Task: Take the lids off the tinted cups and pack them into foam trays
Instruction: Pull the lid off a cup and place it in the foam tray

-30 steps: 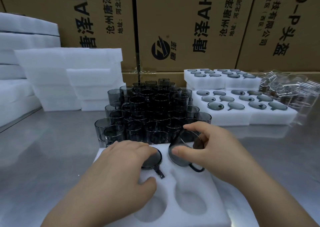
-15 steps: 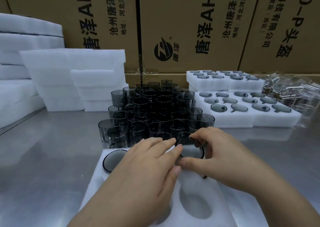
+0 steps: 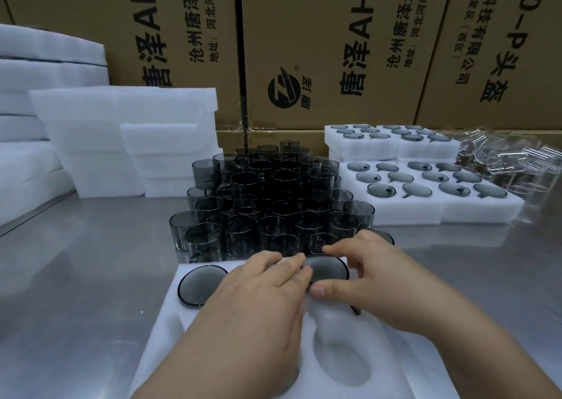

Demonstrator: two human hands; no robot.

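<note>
A second ago the left hand (image 3: pixel 258 307) lay over the smoke-grey tinted glass cup (image 3: pixel 200 286) in the far left pocket of the white foam tray (image 3: pixel 170 331). It has since slid right, leaving that cup uncovered, and its straight fingertips now touch the left rim of the second grey tinted cup (image 3: pixel 330 269). The right hand (image 3: pixel 380 277) held this second cup tilted above the tray; the cup now sits level in the far middle pocket, pinched between thumb and forefinger.

Printed cardboard boxes (image 3: pixel 334 48) behind steel table (image 3: pixel 76 292) — clear glassware (image 3: pixel 511 161) far right
</note>
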